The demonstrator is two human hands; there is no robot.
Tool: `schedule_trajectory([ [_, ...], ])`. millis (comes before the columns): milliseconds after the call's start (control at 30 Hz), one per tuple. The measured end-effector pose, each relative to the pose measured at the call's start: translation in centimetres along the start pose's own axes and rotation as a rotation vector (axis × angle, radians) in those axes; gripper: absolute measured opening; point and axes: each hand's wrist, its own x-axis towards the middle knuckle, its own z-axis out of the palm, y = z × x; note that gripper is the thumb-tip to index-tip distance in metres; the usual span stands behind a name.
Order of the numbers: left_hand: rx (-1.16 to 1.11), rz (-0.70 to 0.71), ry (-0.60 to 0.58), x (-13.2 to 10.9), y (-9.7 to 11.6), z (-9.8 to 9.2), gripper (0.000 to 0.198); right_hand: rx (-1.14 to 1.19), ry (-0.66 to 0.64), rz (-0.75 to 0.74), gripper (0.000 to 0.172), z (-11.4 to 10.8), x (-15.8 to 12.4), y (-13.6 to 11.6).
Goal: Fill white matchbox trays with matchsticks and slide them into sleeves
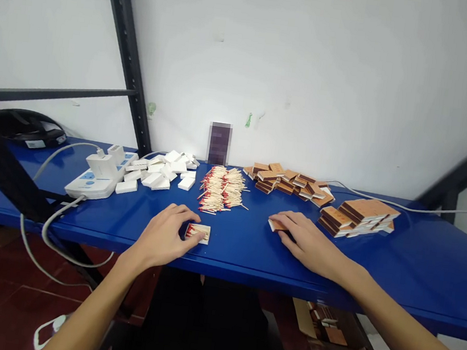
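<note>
A small white matchbox tray (197, 240) with red-tipped matches in it lies near the front edge of the blue table. My left hand (167, 235) curves around its left end, thumb on the matches and index finger by the far side. To the right, my right hand (304, 240) is closed over a brown matchbox (277, 225) on the tabletop; the fingers cover much of it. Between and beyond the hands is a large pile of loose matches (223, 190). Brown matchboxes (288, 180) are heaped behind my right hand.
White empty trays (160, 170) are heaped at the back left, beside a power strip (98, 177) with plugs and cables. Stacked matchboxes (359, 216) stand right of my right hand. A black metal post (124, 51) rises at left. An open carton (305, 316) sits below the table.
</note>
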Motion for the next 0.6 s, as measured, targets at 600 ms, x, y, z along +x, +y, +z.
schedule_trajectory([
  [600,-0.095,0.085,0.012,-1.3,-2.0,-0.6,0.033,0.338,-0.127,-0.187,0.038,1.6,6.0,-9.3],
])
